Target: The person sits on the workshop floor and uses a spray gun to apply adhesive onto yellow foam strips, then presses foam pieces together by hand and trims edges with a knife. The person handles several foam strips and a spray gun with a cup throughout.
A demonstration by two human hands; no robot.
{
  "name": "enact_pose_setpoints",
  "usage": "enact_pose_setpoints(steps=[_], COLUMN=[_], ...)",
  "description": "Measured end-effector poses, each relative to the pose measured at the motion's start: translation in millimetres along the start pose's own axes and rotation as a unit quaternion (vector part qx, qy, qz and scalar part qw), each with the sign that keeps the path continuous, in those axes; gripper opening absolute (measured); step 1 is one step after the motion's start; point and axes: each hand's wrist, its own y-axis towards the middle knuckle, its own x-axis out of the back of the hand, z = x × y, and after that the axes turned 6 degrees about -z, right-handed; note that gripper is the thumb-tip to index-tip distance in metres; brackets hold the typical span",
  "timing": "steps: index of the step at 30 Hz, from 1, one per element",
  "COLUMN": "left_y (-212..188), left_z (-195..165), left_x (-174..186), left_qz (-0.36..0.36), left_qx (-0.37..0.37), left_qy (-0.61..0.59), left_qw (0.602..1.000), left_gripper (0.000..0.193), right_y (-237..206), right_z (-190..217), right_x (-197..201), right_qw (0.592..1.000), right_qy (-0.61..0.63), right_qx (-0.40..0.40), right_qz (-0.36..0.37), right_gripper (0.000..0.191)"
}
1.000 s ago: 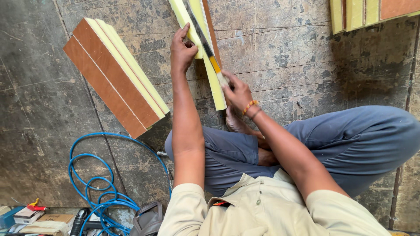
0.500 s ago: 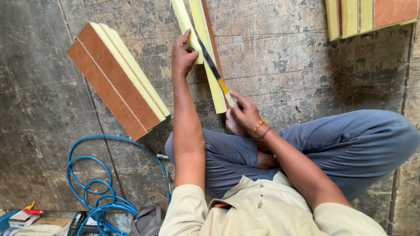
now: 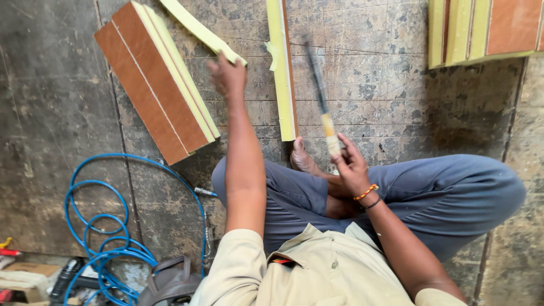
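Observation:
I sit cross-legged on a worn floor. My left hand (image 3: 226, 76) is raised and grips a long strip of yellow foam (image 3: 201, 31) that it holds out to the upper left. My right hand (image 3: 350, 164) grips a knife (image 3: 320, 96) with a yellow handle, blade pointing away from me and blurred. Between the hands a narrow board with yellow foam on one edge (image 3: 281, 71) lies on the floor, its near end by my foot (image 3: 303, 158).
A stack of brown boards with yellow foam (image 3: 156, 82) lies to the left. More such boards (image 3: 487, 31) sit at the top right. A coiled blue hose (image 3: 107, 226) and assorted tools (image 3: 34, 275) lie at the lower left.
My left hand has pulled a foam strip off the board and swung it left. The knife has come off the board and moved right with my right hand.

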Motion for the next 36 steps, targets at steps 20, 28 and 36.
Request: enact_pose_setpoints(steps=[20,28,36], left_y=[-107.7,-95.7,-70.5], left_z=[-39.8,-37.9,-14.9], left_x=[-60.9,-36.9,-41.0], left_qz=[0.165,-0.018,-0.04], left_qx=[-0.063,-0.11,-0.291], left_qy=[-0.048,0.046,0.047], left_qw=[0.983,0.993,0.955], left_gripper=[0.107,0.092,0.101], right_y=[18.5,23.0,31.0], right_z=[31.9,33.0,30.4], right_x=[2.5,2.6,-2.8], right_qw=[0.966,0.967,0.972], right_qy=[0.209,0.204,0.19], right_qx=[-0.107,-0.115,-0.105], right_qz=[-0.108,-0.105,-0.085], right_gripper=[0.04,0.04,0.039])
